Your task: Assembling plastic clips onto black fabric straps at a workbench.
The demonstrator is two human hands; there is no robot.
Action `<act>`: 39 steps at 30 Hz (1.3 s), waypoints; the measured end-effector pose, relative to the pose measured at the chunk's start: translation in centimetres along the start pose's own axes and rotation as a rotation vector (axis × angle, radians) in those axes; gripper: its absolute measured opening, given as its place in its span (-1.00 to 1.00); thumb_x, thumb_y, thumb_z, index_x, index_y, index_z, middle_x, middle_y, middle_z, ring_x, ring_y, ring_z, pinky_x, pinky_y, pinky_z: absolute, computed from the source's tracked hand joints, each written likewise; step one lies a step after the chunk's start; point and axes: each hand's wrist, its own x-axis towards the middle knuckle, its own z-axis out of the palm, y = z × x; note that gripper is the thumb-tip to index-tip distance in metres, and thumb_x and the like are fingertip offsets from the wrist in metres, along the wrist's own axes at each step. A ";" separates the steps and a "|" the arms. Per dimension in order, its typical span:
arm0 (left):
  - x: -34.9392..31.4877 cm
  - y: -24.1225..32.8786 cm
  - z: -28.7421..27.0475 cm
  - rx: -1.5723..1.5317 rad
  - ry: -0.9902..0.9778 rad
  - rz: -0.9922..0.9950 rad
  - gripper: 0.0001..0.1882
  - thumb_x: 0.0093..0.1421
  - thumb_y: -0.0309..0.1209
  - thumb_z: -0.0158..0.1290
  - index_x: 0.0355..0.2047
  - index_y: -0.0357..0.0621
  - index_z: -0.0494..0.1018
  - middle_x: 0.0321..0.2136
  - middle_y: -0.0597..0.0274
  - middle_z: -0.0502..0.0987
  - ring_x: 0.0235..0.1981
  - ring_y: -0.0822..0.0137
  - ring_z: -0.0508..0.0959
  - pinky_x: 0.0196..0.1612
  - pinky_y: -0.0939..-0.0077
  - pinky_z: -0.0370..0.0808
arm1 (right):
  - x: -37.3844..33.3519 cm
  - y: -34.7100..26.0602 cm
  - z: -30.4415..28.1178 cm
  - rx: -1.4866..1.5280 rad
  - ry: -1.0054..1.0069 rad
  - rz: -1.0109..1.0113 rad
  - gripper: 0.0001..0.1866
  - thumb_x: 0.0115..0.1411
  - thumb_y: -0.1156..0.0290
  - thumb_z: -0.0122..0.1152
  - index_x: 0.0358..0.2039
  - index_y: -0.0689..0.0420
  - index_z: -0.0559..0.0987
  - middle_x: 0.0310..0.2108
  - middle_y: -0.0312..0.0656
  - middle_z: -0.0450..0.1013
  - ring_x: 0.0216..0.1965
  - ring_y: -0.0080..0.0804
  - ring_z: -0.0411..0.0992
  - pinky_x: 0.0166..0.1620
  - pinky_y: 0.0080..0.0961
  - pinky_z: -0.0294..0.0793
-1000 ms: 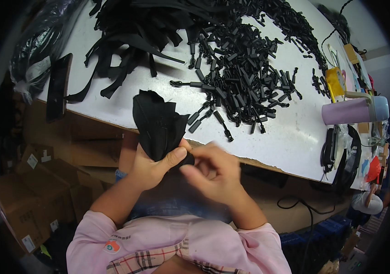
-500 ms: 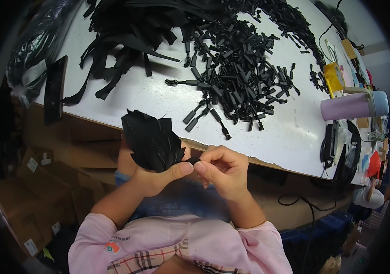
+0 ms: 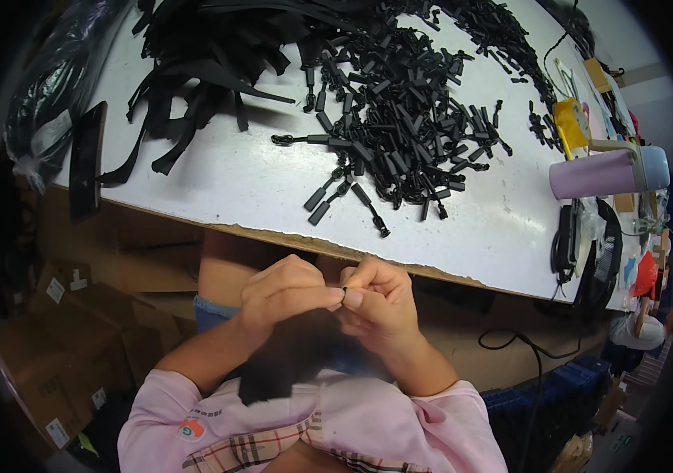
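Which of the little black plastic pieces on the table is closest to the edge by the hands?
The small black plastic pull piece lying alone below the big pile of black plastic pieces, nearest the white table's front edge.

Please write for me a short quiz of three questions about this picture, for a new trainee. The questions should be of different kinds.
1. True or false: both hands are lifted above the white table.
2. Multiple choice: the left hand and right hand meet on
A. a small black part pinched between the fingertips
B. the lilac cup
C. a cardboard box
3. Fill in: the black fabric piece hangs ____ the left hand, over the lap.

Key
1. False: they are below its front edge, in front of the person.
2. A: the small black part; the lilac cup lies on its side at the table's right.
3. under
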 end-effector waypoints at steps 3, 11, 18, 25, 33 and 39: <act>-0.1 1.1 0.6 -0.260 0.024 -0.465 -0.78 -0.12 -0.53 0.04 -0.38 -0.19 0.39 -0.52 0.26 0.39 -0.50 0.36 0.40 -0.43 0.58 0.35 | -0.1 0.6 -0.3 -0.230 0.015 -0.160 -0.93 0.00 0.64 -0.02 -0.59 0.28 0.33 -0.69 -0.32 0.22 -0.77 -0.74 0.07 -0.76 -0.78 0.00; -0.2 0.4 0.5 -0.057 0.005 -0.115 -0.85 -0.07 -0.51 0.00 -0.42 -0.20 0.38 -0.53 0.23 0.38 -0.51 0.35 0.41 -0.45 0.59 0.35 | -0.3 0.2 0.1 -0.210 0.134 -0.081 -0.97 -0.02 0.60 0.04 -0.54 0.28 0.39 -0.67 -0.31 0.28 -0.71 -0.73 0.17 -0.71 -0.78 0.09; 0.8 2.0 0.4 -0.655 0.254 -0.964 -0.81 0.04 -0.45 -0.02 -0.33 -0.24 0.29 -0.47 0.35 0.34 -0.42 0.56 0.35 -0.34 0.69 0.31 | 2.0 -3.0 -2.0 -1.939 0.424 -0.984 -0.77 -0.25 0.63 0.16 -0.48 0.21 0.45 -0.57 -0.18 0.30 -0.58 -0.27 0.24 -0.58 -0.49 0.22; 0.6 2.1 1.0 -0.267 0.174 -0.762 -0.82 0.01 -0.49 0.01 -0.35 -0.25 0.35 -0.43 0.32 0.39 -0.38 0.55 0.37 -0.31 0.66 0.33 | 1.1 -2.0 -0.6 -1.161 0.310 -0.695 -0.84 -0.16 0.65 0.14 -0.47 0.25 0.44 -0.50 -0.18 0.35 -0.54 -0.48 0.31 -0.50 -0.69 0.30; 0.9 1.8 1.0 -0.361 0.197 -0.668 -0.84 -0.03 -0.58 0.01 -0.37 -0.26 0.37 -0.44 0.31 0.42 -0.43 0.58 0.39 -0.36 0.73 0.34 | 1.3 -2.7 0.2 -1.195 0.012 -0.728 -0.87 -0.16 0.66 0.17 -0.51 0.27 0.47 -0.56 -0.20 0.38 -0.60 -0.57 0.33 -0.55 -0.71 0.32; 0.9 1.8 0.8 -0.256 0.136 -0.643 -0.80 -0.05 -0.60 0.02 -0.35 -0.27 0.36 -0.43 0.29 0.43 -0.43 0.57 0.40 -0.35 0.74 0.35 | 1.8 -2.8 -0.1 -1.283 -0.064 -0.777 -0.85 -0.21 0.68 0.19 -0.53 0.30 0.49 -0.60 -0.18 0.39 -0.61 -0.55 0.32 -0.57 -0.73 0.29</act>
